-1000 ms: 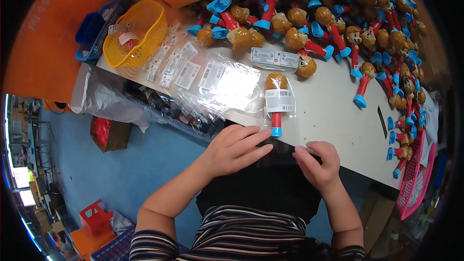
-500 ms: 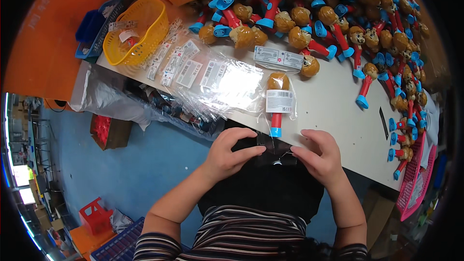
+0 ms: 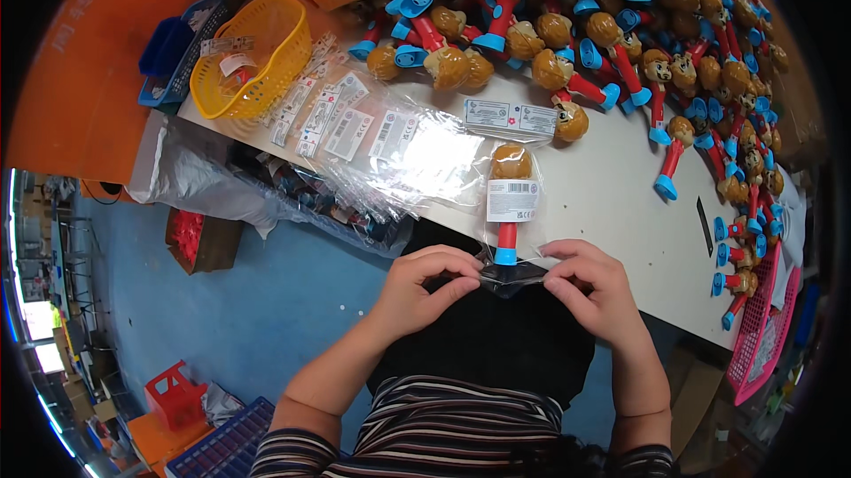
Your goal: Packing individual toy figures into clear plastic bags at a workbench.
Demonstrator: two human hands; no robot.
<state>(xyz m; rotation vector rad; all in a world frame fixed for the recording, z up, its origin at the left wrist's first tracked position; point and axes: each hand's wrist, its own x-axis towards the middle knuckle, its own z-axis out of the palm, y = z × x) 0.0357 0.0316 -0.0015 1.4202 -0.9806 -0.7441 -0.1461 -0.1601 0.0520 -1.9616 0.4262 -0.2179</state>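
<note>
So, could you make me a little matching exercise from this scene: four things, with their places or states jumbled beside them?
Things:
1. Yellow basket
2. Left hand
3. Toy nearest the hands
4. Pink basket

Places or states:
A. Partly hidden by a white label
B. By the right end of the table
C. At the table's far left
D. Pinching the near end of a clear bag

Right pairs: 1-C, 2-D, 3-A, 4-B.
</note>
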